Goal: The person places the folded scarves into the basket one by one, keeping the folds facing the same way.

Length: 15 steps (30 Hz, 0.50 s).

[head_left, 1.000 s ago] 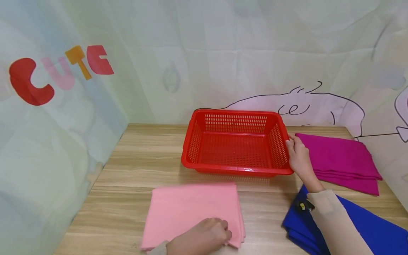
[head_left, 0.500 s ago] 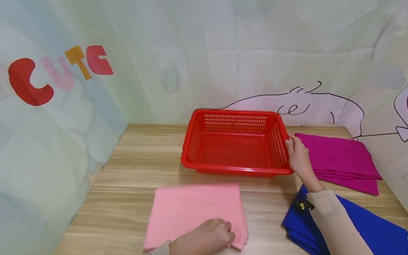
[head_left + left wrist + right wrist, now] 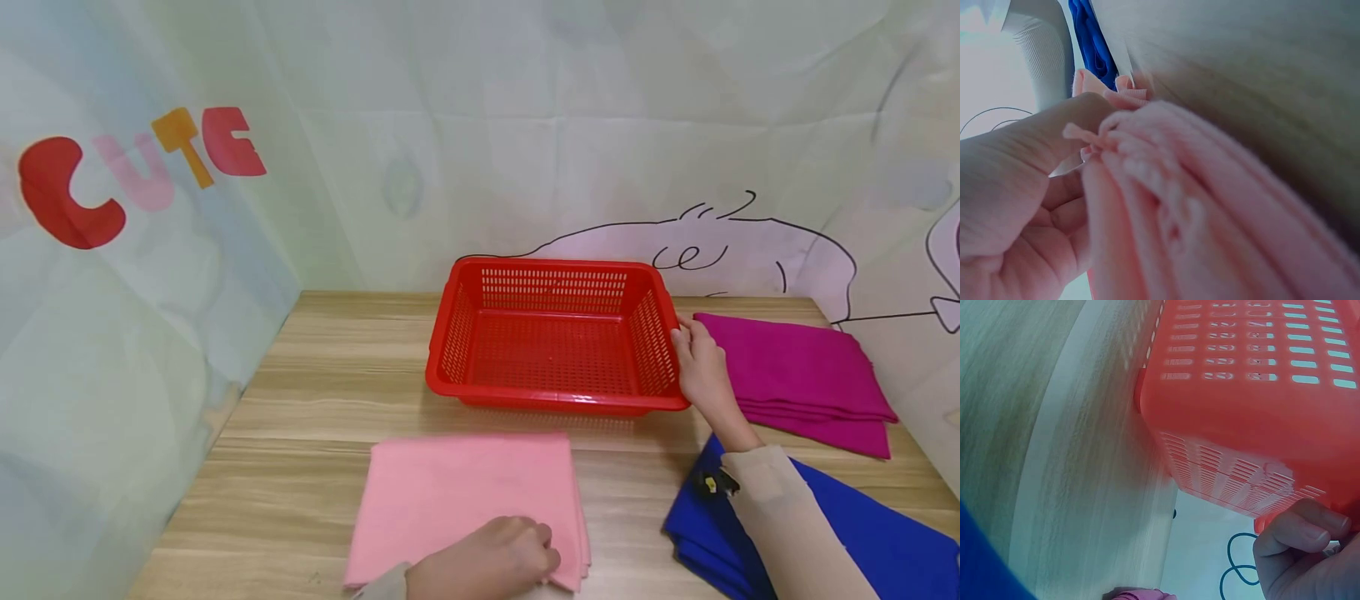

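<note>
A folded pink cloth [image 3: 450, 479] lies on the table in front of the red plastic basket [image 3: 555, 400]. My left hand [image 3: 489, 560] pinches the near edge of this cloth, close to its right corner. In the left wrist view the pink cloth's layered edge [image 3: 1210, 206] runs out from beside the thumb of the left hand [image 3: 1035, 181]; some fingertips are hidden. At the basket's right end, my right hand [image 3: 703, 371] grips the rim. The right wrist view has the fingers of my right hand [image 3: 1307, 550] curled at the rim of the slotted basket [image 3: 1229, 412].
A folded magenta cloth [image 3: 802, 371] lies to the right of the basket. Nearer, a folded blue cloth [image 3: 885, 533] lies partly under the right sleeve [image 3: 795, 517]. Printed fabric walls [image 3: 360, 150] border the wooden table [image 3: 300, 433] at the back and sides.
My left hand and the pink cloth have slid a little to the right across the table. The right hand and the basket have stayed in place.
</note>
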Available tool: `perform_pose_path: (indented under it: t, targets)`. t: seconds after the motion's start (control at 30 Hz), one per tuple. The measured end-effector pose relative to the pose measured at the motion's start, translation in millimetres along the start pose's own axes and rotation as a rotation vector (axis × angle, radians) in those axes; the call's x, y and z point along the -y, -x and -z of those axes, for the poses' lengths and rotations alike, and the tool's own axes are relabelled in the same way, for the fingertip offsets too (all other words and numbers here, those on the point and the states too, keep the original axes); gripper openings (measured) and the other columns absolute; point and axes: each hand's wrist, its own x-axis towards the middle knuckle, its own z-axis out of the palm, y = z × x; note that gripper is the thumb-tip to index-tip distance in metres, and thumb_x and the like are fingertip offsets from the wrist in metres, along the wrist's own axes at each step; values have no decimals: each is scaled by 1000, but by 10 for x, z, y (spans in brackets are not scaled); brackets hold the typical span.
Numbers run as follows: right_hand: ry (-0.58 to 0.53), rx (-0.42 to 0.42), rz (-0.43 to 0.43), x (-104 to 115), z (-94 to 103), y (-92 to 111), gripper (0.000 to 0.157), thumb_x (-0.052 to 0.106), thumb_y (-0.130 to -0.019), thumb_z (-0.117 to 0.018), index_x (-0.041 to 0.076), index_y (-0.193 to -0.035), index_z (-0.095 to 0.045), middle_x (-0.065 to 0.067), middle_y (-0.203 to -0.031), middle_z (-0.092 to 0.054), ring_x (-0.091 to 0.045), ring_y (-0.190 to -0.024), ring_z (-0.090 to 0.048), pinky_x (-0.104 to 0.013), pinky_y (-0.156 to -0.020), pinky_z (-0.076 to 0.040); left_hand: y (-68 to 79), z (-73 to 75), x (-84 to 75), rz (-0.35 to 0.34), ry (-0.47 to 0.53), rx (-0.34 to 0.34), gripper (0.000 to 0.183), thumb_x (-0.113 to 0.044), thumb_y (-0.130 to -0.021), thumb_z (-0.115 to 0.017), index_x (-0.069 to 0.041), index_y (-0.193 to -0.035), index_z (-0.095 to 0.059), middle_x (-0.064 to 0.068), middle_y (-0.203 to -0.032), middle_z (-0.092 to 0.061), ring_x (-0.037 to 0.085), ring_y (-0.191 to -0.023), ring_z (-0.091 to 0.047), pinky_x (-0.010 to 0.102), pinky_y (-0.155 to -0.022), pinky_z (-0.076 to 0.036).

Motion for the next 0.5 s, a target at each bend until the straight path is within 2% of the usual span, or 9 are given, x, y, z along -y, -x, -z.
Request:
perform_pose_path:
  t: [0.2,0.37,0.5]
  targets:
    - [0,-4,-7,0,2,-3,44,17,-109,-36,-12,-142,-41,-37,-117,-60,-47,-96,-64,-58,-79,-54,-33,7,-5,-11,15,17,9,-23,-82,-76,-25,-77,-70,-14,-65,-51,-3,-57,-41,10,-55,-34]
    - [-1,-2,-8,8,5,-3,44,17,-109,-37,-12,-142,-41,-37,-114,-62,-45,-93,-65,-57,-77,-55,-51,3,-12,-4,44,26,13,-28,-86,-74,-25,-75,-69,-14,-64,-50,-4,-56,-40,9,-55,-33]
    - [-1,-1,-13,9,7,0,44,17,-109,-37,-12,-142,-41,-37,-113,-62,-45,-92,-65,-56,-76,-55,-62,-2,-19,4,50,27,15,-27,-86,-74,-25,-72,-67,-14,-63,-49,-4,-55,-39,9,-54,-32]
